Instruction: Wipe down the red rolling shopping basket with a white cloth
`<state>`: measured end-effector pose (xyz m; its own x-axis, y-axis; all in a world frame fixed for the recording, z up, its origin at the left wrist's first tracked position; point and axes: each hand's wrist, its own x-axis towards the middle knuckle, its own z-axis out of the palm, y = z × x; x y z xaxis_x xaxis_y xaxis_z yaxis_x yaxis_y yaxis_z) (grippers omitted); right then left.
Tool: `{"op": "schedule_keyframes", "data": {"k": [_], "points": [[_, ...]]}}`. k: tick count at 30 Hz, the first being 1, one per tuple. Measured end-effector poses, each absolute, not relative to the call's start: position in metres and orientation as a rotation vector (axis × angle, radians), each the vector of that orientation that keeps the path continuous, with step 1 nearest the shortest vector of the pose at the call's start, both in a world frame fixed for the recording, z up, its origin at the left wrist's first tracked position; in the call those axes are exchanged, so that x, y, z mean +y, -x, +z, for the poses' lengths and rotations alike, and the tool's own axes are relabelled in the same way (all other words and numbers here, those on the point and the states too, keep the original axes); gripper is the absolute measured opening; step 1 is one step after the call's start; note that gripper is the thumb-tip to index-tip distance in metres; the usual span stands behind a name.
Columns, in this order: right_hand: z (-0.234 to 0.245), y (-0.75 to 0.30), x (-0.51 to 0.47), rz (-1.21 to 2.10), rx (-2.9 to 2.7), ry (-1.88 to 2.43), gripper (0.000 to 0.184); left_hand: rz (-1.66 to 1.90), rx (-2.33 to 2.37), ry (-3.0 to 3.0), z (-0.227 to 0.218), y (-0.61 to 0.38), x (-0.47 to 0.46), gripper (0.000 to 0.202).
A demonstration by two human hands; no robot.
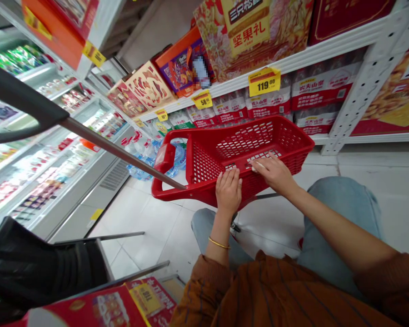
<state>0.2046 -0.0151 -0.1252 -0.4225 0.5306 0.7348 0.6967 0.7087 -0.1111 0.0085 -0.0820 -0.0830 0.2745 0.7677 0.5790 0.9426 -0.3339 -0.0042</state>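
A red plastic shopping basket (204,186) with perforated sides stands in front of me, with nothing visible inside. My left hand (229,188), below a gold bangle on the wrist, grips the near rim with its fingers curled over the edge. Further right along the same rim, my right hand (271,172) is closed over it, its fingers reaching into the basket. Both thumbs are partly hidden. From the basket's left end a metal pole (122,156) rises to a black handle (20,97).
Beyond the basket a white shelf (293,56) carries gift boxes (252,32), with packs of bottled water (269,102) below. Blue-tinted bottles (139,159) stand on the floor to the left, near a refrigerated display (51,154). Red boxes (119,306) lie at lower left, beside a black object (44,268).
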Motion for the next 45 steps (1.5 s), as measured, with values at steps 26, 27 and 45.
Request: {"op": "schedule_keyframes", "data": {"k": [26, 27, 45], "points": [[-0.121, -0.187, -0.011, -0.289, -2.216, 0.892, 0.036, -0.747, -1.501, 2.291, -0.079, 0.004, -0.077, 0.035], [-0.121, -0.191, -0.010, -0.288, -2.220, 0.901, 0.036, -0.745, -1.502, 2.297, -0.079, 0.005, -0.076, 0.035], [-0.107, -0.144, -0.037, -0.183, -2.099, 0.929, 0.033, -0.933, -1.601, 2.238, -0.077, 0.014, -0.080, 0.028]]}}
